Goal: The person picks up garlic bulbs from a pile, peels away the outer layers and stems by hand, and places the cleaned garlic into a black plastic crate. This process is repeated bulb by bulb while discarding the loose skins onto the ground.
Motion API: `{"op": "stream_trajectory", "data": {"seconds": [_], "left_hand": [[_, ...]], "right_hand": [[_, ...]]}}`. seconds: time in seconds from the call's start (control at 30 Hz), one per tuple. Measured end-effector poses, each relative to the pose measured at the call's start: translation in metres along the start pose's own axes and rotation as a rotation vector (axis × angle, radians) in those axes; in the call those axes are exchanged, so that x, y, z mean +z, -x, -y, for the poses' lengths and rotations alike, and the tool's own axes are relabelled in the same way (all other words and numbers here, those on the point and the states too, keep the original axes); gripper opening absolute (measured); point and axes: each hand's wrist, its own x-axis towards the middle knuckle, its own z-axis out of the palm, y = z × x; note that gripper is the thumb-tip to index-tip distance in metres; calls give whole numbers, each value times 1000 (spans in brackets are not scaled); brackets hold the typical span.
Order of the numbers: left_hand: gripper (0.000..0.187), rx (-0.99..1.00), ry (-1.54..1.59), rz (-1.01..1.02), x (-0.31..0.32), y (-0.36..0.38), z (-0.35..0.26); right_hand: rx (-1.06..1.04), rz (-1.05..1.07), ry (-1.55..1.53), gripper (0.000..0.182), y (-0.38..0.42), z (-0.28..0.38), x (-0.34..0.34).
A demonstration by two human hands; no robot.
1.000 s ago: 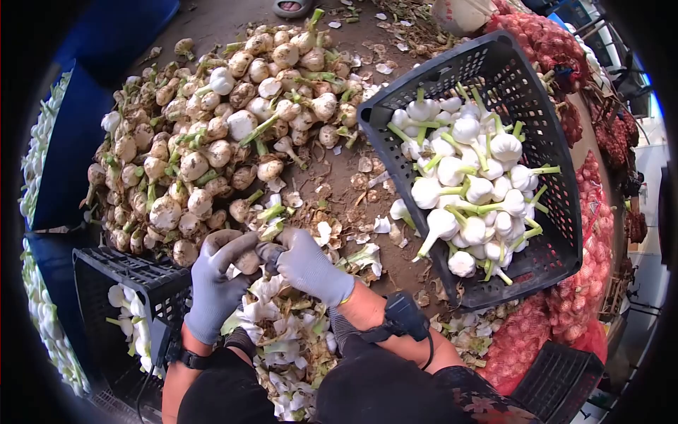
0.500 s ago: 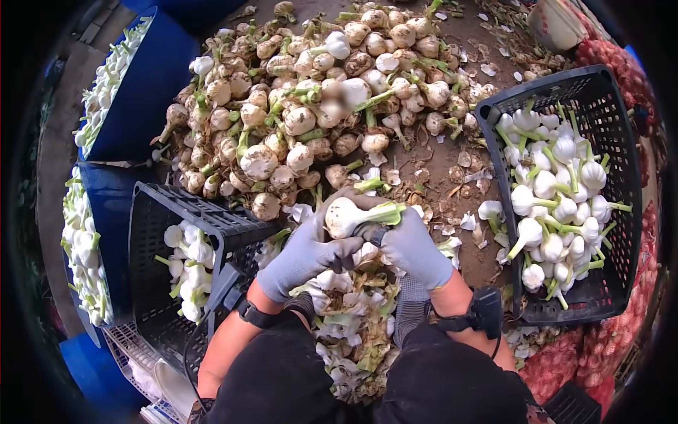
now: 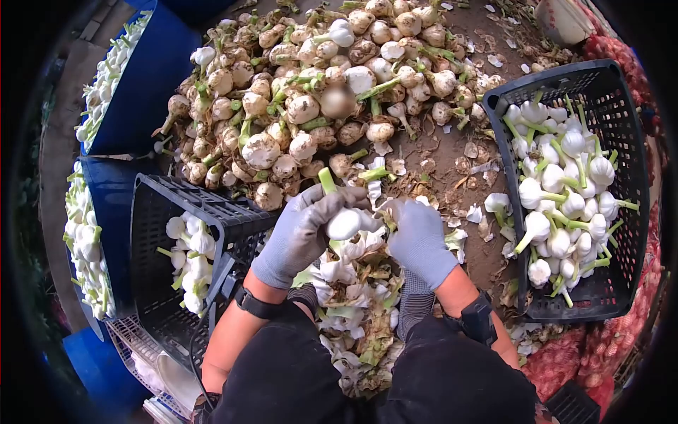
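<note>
My left hand [image 3: 305, 225], in a grey-white work glove dirty at the fingers, is closed around a garlic bulb [image 3: 344, 224]. The bulb looks white and peeled, and its cut green stem [image 3: 327, 179] sticks up past the fingers. Close on the right, my gloved right hand [image 3: 418, 234] has its fingers curled in, with a brownish strip of garlic skin [image 3: 388, 218] at the fingertips. The inside of that hand is hidden. Beneath both hands lies a heap of loose garlic peelings [image 3: 357, 311], between my feet.
Ahead lies a big pile of unpeeled, soil-stained garlic [image 3: 282, 106]. Black crates of white garlic stand on the right [image 3: 565, 311] and left [image 3: 152, 283]. Blue tubs [image 3: 134, 106] with white garlic line the far left. Red net sacks [image 3: 607, 346] are at the right edge.
The garlic bulb has turned in my left hand, from stem pointing right to stem pointing up. My right hand has drawn slightly away to the right, and a dark object at its fingers no longer shows.
</note>
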Motion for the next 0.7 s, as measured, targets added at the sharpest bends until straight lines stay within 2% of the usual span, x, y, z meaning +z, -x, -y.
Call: {"op": "stream_trajectory", "data": {"seconds": [0.03,0.07,0.1,0.17,0.2,0.27,0.3,0.37,0.4,0.43,0.47,0.5,0.53,0.57,0.6,0.63,0.7], "left_hand": [[37,83,80,31,-2,0,3],[37,116,176,64,-9,-4,3],[38,135,191,-67,-4,-2,-1],[41,143,254,-57,-7,-7,-6],[43,149,291,-68,-2,-11,-10],[49,130,198,5,17,-21,-19],[54,125,120,55,50,-23,-33],[66,198,19,200,106,-16,-51],[72,316,-88,187,101,-22,-67],[66,434,-116,92,97,-24,-85],[61,496,-100,40,82,-22,-93],[57,554,-83,-16,67,-21,-95],[53,509,-73,-52,59,-18,-92],[50,463,-58,-87,53,-15,-83],[45,347,-11,-112,48,-14,-69],[46,239,-78,-122,36,-17,-52],[41,146,-249,-174,23,-18,-28]], "right_hand": [[-7,2,-7,31,5,-3,2],[-23,219,-94,29,15,-4,6],[-48,433,-178,28,24,-1,11],[-341,823,-263,26,46,8,26],[-339,818,-262,26,44,9,23],[-123,934,-360,27,41,13,10],[-189,774,-191,42,31,14,10],[-265,526,-334,54,27,6,17],[-328,439,-460,57,19,4,14],[-320,311,-628,50,6,2,2],[-210,200,-695,40,-12,-2,-15],[-3,123,-616,32,-37,-17,-19],[24,-108,-336,32,-65,-45,-7],[143,-153,61,39,-88,-58,-3],[238,-186,253,44,-109,-72,8],[282,-95,263,49,-122,-73,8],[221,-72,393,44,-135,-91,39]]}}
